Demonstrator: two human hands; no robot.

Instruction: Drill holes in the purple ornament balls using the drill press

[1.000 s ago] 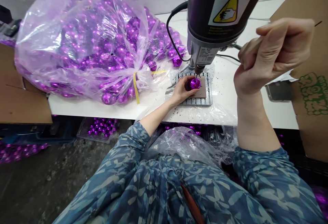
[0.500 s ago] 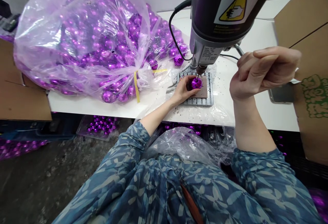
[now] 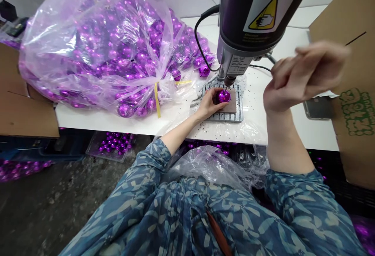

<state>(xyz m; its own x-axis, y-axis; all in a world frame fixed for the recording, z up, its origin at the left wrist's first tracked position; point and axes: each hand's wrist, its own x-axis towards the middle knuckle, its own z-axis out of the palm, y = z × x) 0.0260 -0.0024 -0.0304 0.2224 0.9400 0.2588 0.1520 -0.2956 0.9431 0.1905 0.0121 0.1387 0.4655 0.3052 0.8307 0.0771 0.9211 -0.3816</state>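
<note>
A shiny purple faceted ball (image 3: pixel 224 96) sits on a brown board (image 3: pixel 231 106) on the metal base plate (image 3: pixel 239 109) of a drill press (image 3: pixel 249 25). Thumb and fingers of my left hand (image 3: pixel 210 102) are closed around the ball from its left side. The drill bit is right at the top of the ball; whether it has gone in, I cannot tell. My right hand (image 3: pixel 301 78), slightly blurred, is closed at the end of the press's lever (image 3: pixel 270 58), most of which the fingers hide.
A big clear bag of purple balls (image 3: pixel 102 49) takes up the table's left side. Loose balls (image 3: pixel 204 71) lie beside it. Dark shavings dot the white table (image 3: pixel 258 109). A phone (image 3: pixel 318 108) and a cardboard box (image 3: pixel 354 103) stand right. A tub of balls (image 3: pixel 114 144) sits below, left.
My right hand has turned a little at the lever. My left hand still holds the ball under the drill. The view has shifted slightly.
</note>
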